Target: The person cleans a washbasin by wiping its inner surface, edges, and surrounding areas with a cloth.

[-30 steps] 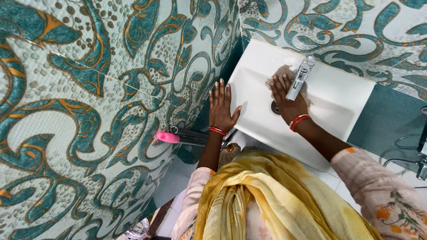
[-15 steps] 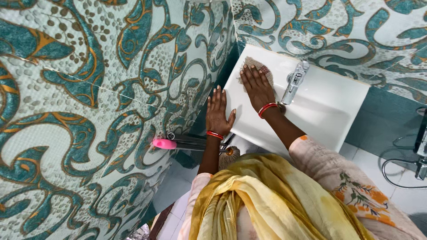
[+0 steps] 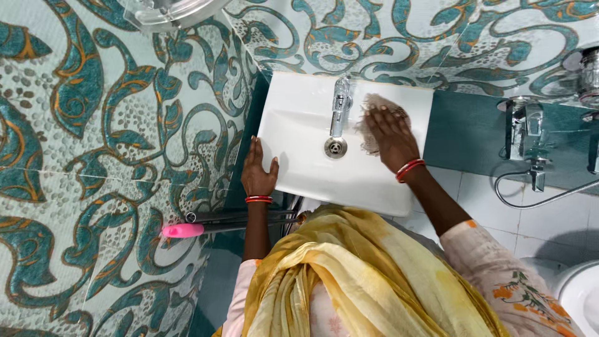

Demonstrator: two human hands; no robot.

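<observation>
A white rectangular washbasin (image 3: 293, 100) is fixed to the patterned wall, with a chrome tap (image 3: 340, 105) and a round drain (image 3: 336, 148) at its middle. My right hand (image 3: 392, 138) presses a brownish scrubbing cloth (image 3: 374, 105) against the basin's surface just right of the tap. Its wrist wears red bangles. My left hand (image 3: 258, 172) lies flat on the basin's left rim with fingers spread, holding nothing.
A pink-handled tool (image 3: 183, 230) rests on a metal rail (image 3: 249, 216) below the basin. Chrome wall taps (image 3: 521, 128) with a hose (image 3: 530, 196) stand to the right, and a white toilet (image 3: 580, 293) is at bottom right. A clear shelf (image 3: 168, 9) juts out above.
My right hand has slid the cloth from the left of the tap across to its right side. My left hand stays on the left rim.
</observation>
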